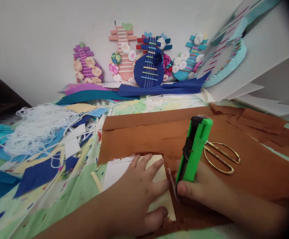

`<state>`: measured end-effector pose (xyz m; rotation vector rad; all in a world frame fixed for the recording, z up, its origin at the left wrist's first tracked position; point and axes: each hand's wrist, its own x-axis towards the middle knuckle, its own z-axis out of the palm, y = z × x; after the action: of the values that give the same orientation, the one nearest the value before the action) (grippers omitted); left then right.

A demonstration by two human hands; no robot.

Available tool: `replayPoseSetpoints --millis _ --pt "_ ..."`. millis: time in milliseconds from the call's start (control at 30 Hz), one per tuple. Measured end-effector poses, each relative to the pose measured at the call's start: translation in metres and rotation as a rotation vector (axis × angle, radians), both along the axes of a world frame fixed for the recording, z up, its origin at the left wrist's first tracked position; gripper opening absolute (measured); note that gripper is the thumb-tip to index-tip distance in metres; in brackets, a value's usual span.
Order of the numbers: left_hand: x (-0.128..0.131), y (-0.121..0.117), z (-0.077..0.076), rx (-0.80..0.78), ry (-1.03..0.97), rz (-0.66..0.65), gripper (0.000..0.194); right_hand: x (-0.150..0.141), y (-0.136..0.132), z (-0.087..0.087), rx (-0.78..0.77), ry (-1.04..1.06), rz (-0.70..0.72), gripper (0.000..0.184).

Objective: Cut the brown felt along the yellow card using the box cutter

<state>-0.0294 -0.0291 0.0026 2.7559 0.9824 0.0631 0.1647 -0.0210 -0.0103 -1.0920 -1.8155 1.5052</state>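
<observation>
With fingers spread, my left hand point(144, 186) presses flat on a cream rectangular card point(168, 202). A white piece point(114, 171) lies beside the card, partly under that hand. My right hand point(201, 186) is closed round a green utility knife point(195, 149), held upright and tilted, its lower end down at the card's right edge. Brown sheet material point(139, 136) spreads around and to the right of the card, with a slit along that edge. Gold-handled scissors point(221, 157) rest on the brown sheet just beyond my right hand; their blades are hidden behind the knife.
A tangled heap of white cord point(39, 129) and blue scraps point(38, 172) cover the left side. Several decorated instrument-shaped crafts, including a dark blue one point(149, 68), lean on the wall. Large white sheets point(261, 66) stand at right. A patterned green cloth point(84, 199) covers the table.
</observation>
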Motion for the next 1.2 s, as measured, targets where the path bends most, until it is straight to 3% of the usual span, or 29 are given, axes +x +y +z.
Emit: replayPoseSetpoints --millis 200,400,600,900,1200 --pt "-0.002 -0.001 0.005 0.031 0.008 -0.051 0.044 0.001 0.006 0.002 0.019 -0.031 -0.106 0.049" --pt "0.001 -0.001 0.007 0.035 0.033 -0.154 0.038 0.002 0.002 -0.001 0.008 -0.036 -0.048 0.044" --pt "0.003 -0.004 0.005 0.038 0.010 -0.143 0.036 0.002 -0.002 -0.003 0.016 -0.053 -0.029 0.040" --pt "0.004 -0.004 0.006 0.058 0.000 -0.158 0.029 0.001 -0.010 0.009 0.098 -0.085 0.059 0.034" --pt "0.003 -0.002 0.005 0.048 -0.017 -0.167 0.023 0.000 -0.008 0.003 0.079 -0.103 0.068 0.033"
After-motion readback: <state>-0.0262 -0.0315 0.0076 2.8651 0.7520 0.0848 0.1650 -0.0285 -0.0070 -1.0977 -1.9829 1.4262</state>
